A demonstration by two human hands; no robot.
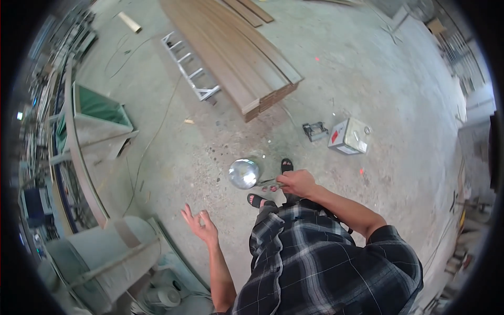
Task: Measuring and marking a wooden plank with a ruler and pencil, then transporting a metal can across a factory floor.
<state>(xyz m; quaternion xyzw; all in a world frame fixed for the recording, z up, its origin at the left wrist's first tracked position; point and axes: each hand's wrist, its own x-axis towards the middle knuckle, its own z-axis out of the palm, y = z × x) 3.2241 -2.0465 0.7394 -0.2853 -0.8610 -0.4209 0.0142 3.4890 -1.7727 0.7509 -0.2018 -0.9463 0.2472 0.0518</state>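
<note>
My right hand (297, 184) is closed round the narrow grip of a tool with a shiny round metal cup (243, 174), which looks like a spray gun. The cup hangs in front of me over the floor, on the left of that hand. Its grip is mostly hidden by my fingers, and small parts show beside them. My left hand (201, 224) is raised away from the tool, nothing in it. Some of its fingers stretch out, while the thumb and one finger curve toward each other.
A stack of long brown boards (236, 63) lies ahead, beside a metal ladder-like frame (190, 68). At right stand a rectangular tin (347, 137) and a dark bracket-like object (315, 131). A dusty tank machine (113, 252) is at lower left, near a green-lined bin (102, 113). A hose (155, 137) crosses the floor.
</note>
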